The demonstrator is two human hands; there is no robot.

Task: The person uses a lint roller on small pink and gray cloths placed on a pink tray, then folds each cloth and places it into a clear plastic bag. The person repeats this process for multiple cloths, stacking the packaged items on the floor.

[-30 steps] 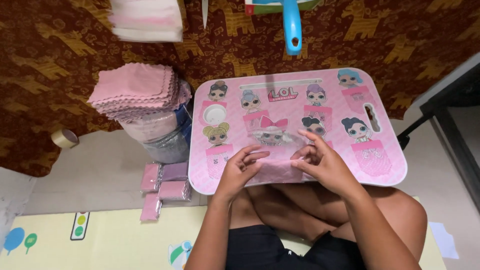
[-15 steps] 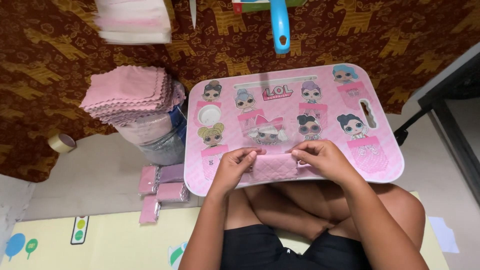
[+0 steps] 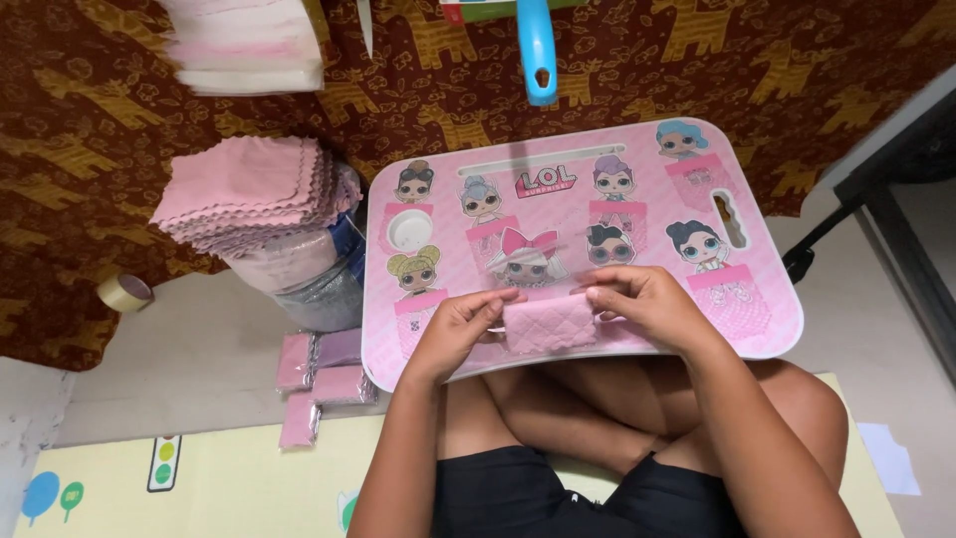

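Hands (image 3: pixel 558 314) closer together, pink cloth (image 3: pixel 549 325) now folded smaller

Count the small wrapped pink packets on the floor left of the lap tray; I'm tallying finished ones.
4, by the pink lap tray: packet, packet, packet, packet nearest the mat. More may be hidden under the tray.

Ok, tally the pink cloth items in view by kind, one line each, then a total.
Folded pink cloth held between left hand and right hand: 1
Stack of pink cloths on the wrapped bundle: 1
Small wrapped pink packs on the floor: 4
Total: 6
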